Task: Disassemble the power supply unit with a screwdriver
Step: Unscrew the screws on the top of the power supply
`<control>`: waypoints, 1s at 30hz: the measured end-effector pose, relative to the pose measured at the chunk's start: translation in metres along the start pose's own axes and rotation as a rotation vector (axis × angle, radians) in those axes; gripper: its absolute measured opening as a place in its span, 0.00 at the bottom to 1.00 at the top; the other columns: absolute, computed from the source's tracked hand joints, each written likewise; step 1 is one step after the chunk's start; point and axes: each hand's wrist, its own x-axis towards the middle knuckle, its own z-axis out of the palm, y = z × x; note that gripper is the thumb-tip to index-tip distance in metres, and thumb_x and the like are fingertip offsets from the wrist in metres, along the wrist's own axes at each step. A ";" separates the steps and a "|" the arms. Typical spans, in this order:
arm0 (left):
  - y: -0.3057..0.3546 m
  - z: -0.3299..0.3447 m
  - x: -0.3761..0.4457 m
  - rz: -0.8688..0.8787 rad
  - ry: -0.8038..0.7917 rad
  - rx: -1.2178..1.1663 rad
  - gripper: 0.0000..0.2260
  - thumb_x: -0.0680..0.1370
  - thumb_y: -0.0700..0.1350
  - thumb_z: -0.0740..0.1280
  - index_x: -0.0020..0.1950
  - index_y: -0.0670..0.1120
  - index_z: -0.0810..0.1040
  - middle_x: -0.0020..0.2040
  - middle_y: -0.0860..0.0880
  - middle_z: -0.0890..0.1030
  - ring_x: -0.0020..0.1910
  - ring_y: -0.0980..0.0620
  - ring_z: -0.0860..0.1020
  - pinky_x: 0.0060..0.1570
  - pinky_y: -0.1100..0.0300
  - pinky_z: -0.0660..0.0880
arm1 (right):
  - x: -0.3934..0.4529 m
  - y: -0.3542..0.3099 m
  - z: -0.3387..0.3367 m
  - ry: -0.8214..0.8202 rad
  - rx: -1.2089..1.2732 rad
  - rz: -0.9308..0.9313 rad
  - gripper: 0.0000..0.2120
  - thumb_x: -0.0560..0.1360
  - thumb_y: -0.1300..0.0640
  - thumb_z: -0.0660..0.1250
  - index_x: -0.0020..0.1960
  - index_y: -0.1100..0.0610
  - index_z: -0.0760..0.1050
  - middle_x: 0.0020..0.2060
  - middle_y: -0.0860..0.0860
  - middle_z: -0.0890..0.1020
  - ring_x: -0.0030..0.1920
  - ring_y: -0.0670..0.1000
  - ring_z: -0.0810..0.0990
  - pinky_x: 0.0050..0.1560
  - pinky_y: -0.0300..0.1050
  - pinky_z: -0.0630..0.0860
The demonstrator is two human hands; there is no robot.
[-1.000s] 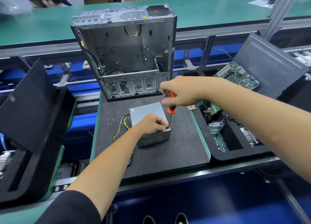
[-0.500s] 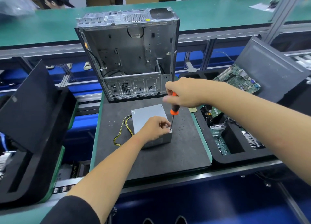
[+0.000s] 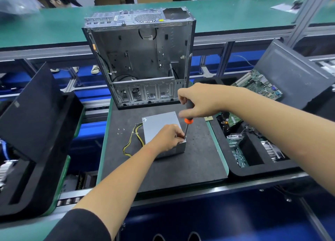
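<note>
The PSU [image 3: 163,126], a plain grey metal box, lay on the black mat [image 3: 163,168] in front of us, near its middle. Our left hand [image 3: 167,138] rested on its near right corner, fingers curled over the top by the screwdriver tip; whether they pinched a screw there we could not tell. Our right hand [image 3: 197,101] gripped the screwdriver [image 3: 187,120] by its black handle, an orange collar showing below the fist, the shaft slanting down to that same corner. The tip was hidden against our left fingers. No label or writing showed on the box's top.

Yellow and black cables [image 3: 132,141] ran from the box's left side across the mat, and a few tiny screws [image 3: 120,131] lay just beyond them. Behind the box stood an open case [image 3: 141,59], stripped inside but for some loose black wires; a small yellow sticker on its top rim was too small to read.

To our right a black foam tray [image 3: 253,170] held circuit boards and a heatsink in its pockets, their detail hard to make out, and a green motherboard [image 3: 257,83] leaned behind it against a grey panel [image 3: 293,74]. To our left another foam tray [image 3: 36,177] was cut off by the edge, a black panel [image 3: 30,114] leaning on it. Below it a dark box bore white letters, partly hidden, which we could not read.
</note>
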 end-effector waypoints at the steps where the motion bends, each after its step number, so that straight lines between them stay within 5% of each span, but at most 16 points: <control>1: 0.000 0.001 0.000 -0.007 0.007 -0.009 0.04 0.73 0.37 0.72 0.47 0.41 0.84 0.48 0.46 0.80 0.43 0.51 0.76 0.46 0.63 0.72 | 0.002 0.000 0.001 0.031 -0.063 0.043 0.13 0.79 0.44 0.58 0.47 0.54 0.66 0.38 0.52 0.79 0.39 0.56 0.78 0.37 0.51 0.72; 3: -0.001 0.001 0.000 -0.029 0.013 -0.048 0.04 0.73 0.36 0.72 0.46 0.41 0.84 0.47 0.46 0.81 0.43 0.50 0.78 0.48 0.61 0.74 | 0.005 0.000 0.002 0.079 -0.150 0.092 0.14 0.82 0.47 0.52 0.46 0.56 0.65 0.37 0.54 0.74 0.36 0.55 0.75 0.33 0.49 0.66; 7: -0.003 -0.001 -0.001 -0.043 0.015 -0.101 0.04 0.72 0.36 0.73 0.45 0.41 0.85 0.42 0.50 0.80 0.35 0.62 0.76 0.38 0.75 0.69 | 0.002 0.004 0.000 0.073 -0.004 0.017 0.04 0.79 0.54 0.61 0.51 0.55 0.69 0.37 0.49 0.75 0.35 0.48 0.71 0.33 0.46 0.66; 12: -0.004 -0.002 -0.001 -0.045 -0.006 -0.141 0.05 0.72 0.35 0.72 0.46 0.39 0.85 0.38 0.55 0.78 0.30 0.68 0.74 0.34 0.76 0.67 | -0.006 0.002 -0.001 0.033 0.172 -0.031 0.12 0.70 0.60 0.69 0.51 0.52 0.71 0.35 0.45 0.74 0.35 0.47 0.72 0.37 0.46 0.71; 16: -0.005 0.000 -0.003 -0.043 0.018 -0.155 0.05 0.72 0.35 0.72 0.46 0.39 0.85 0.38 0.56 0.77 0.30 0.68 0.73 0.33 0.76 0.67 | -0.001 0.000 0.002 0.089 -0.023 0.043 0.12 0.80 0.45 0.58 0.47 0.55 0.68 0.37 0.51 0.76 0.39 0.55 0.77 0.38 0.49 0.71; 18: -0.005 0.002 -0.005 -0.040 0.033 -0.151 0.05 0.72 0.34 0.72 0.46 0.39 0.84 0.38 0.56 0.76 0.30 0.68 0.73 0.33 0.76 0.66 | 0.002 0.000 0.000 0.074 -0.097 0.060 0.14 0.83 0.46 0.52 0.45 0.55 0.66 0.36 0.53 0.77 0.37 0.57 0.79 0.33 0.48 0.69; 22: -0.003 0.005 -0.005 -0.064 0.059 -0.187 0.04 0.72 0.33 0.71 0.46 0.37 0.84 0.37 0.55 0.76 0.29 0.67 0.73 0.30 0.73 0.67 | -0.001 -0.001 -0.004 0.015 0.031 -0.019 0.05 0.79 0.53 0.62 0.51 0.53 0.68 0.36 0.46 0.75 0.34 0.45 0.74 0.32 0.42 0.65; 30: 0.003 0.012 -0.007 -0.039 0.119 0.021 0.03 0.74 0.39 0.71 0.45 0.42 0.84 0.45 0.48 0.79 0.39 0.55 0.75 0.43 0.66 0.69 | -0.002 0.001 -0.004 -0.013 0.143 -0.011 0.11 0.74 0.58 0.67 0.54 0.54 0.70 0.39 0.43 0.80 0.37 0.42 0.72 0.35 0.42 0.66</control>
